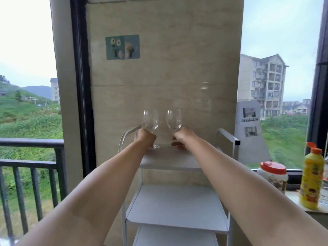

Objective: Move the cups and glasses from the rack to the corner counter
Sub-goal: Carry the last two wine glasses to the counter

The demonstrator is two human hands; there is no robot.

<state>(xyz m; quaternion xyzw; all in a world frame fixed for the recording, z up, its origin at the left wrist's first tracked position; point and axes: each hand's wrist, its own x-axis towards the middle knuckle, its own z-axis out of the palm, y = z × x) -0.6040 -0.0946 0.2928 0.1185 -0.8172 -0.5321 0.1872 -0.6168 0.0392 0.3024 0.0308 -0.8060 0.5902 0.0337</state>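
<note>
Where fingers point(145, 137) curl, glass stems point(154, 145).

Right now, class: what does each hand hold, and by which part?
Each hand grips one wine glass by its stem: the left hand the left glass, the right hand the right glass.

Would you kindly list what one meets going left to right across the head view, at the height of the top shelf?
Balcony railing → left hand gripping the left wine glass → right hand gripping the right wine glass → red-lidded jar → yellow bottle.
</note>
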